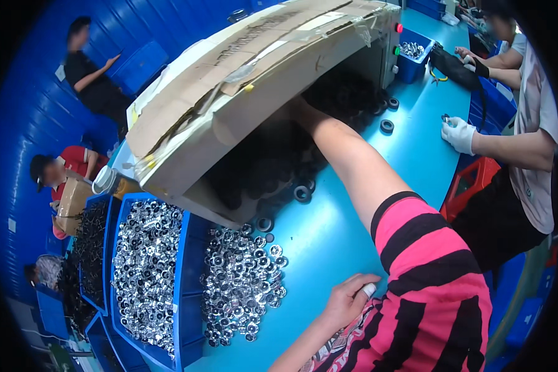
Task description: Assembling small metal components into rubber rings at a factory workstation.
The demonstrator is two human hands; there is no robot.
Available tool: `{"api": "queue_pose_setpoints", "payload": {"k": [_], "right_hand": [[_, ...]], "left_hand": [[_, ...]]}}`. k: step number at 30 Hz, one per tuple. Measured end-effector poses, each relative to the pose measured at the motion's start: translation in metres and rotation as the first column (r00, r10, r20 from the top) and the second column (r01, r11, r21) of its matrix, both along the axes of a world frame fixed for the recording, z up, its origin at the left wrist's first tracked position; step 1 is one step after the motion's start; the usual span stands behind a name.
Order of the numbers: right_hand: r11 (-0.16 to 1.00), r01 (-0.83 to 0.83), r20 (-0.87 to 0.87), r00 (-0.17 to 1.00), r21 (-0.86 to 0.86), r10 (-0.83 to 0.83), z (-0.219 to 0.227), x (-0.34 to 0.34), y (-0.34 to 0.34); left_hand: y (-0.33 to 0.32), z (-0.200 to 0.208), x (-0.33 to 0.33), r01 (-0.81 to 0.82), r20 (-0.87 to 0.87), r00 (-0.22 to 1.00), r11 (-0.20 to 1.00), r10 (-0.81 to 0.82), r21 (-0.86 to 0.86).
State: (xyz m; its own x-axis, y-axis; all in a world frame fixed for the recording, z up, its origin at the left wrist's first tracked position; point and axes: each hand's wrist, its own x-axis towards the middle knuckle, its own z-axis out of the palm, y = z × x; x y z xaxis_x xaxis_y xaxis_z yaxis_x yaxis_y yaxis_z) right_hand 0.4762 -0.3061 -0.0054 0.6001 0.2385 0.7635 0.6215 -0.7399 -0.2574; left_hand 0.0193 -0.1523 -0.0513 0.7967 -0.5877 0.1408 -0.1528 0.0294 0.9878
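Observation:
My right arm reaches under a white box-like housing [229,118] covered with cardboard. The right hand [302,111] is lost in the dark opening near a heap of black rings [353,93], so its fingers cannot be seen. Close to my body, my left hand [351,301] is held closed with its fingers bent, and the thumb tip has a white covering. Whether anything is inside it is hidden. A pile of shiny silver parts with dark centres [242,285] lies on the turquoise table [328,248]. Loose black rings [302,194] sit at the housing's front edge.
At left stand a blue bin [178,291] of silver parts and another of black parts [93,254]. A blue tub [409,68] and yellow-handled pliers [438,77] are at the far right. A co-worker's gloved hand [459,135] is over the right edge, near a red stool [471,183].

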Motion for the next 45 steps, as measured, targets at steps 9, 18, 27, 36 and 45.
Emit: {"api": "queue_pose_setpoints", "payload": {"k": [9,18,27,36,45], "right_hand": [[0.996,0.061,0.098,0.994,-0.062,-0.055,-0.009,-0.002,0.002],[0.997,0.054,0.053,0.997,0.049,-0.056,-0.006,-0.015,0.014],[0.98,0.113,-0.001,0.993,0.163,-0.114,-0.026,-0.005,0.008],[0.937,0.346,0.039,0.938,-0.045,-0.345,-0.033,0.016,-0.019],[0.902,0.431,0.282,0.866,-0.001,-0.413,-0.004,-0.006,0.009]], "left_hand": [[-0.001,0.001,-0.002,0.019,-0.011,1.0,0.999,-0.018,0.037],[0.001,-0.001,-0.003,-0.005,-0.003,1.0,0.999,0.005,0.051],[0.001,0.009,-0.001,0.013,0.0,1.0,0.992,-0.013,0.122],[-0.002,0.014,0.002,0.038,0.035,0.999,0.994,-0.042,0.099],[0.003,-0.004,-0.004,-0.028,0.049,0.998,0.998,0.026,0.06]]}}
